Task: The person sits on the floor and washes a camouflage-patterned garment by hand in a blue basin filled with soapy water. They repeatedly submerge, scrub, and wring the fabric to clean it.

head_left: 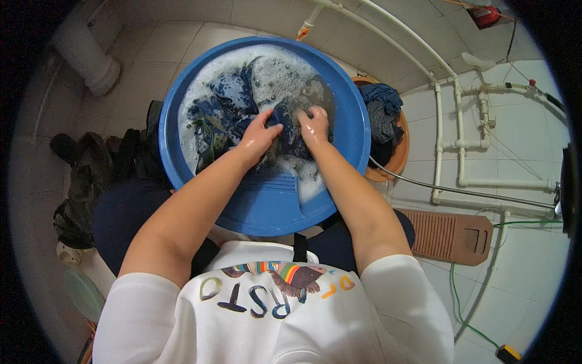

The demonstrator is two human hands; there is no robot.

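A large round blue tub [359,130] in front of me holds grey, sudsy water [276,67]. Soaking in it is a dark blue patterned garment [233,94], partly under the foam. My left hand [260,138] grips its wet cloth near the middle of the tub, thumb and fingers closing on a fold. Just to the right, my right hand [314,126] has its fingers curled into the same cloth, and their tips are partly hidden by fabric and water. The tub's ridged scrubbing slope [267,185] lies below my hands, on the near side.
An orange-brown basin [400,155] of dark clothes [383,115] stands right of the tub. Nearer lies a brown washboard [448,235]. White pipes [459,133] and a thin hose [448,184] run along the right. Dark shoes [85,161] and a pale green basin [83,294] are at left.
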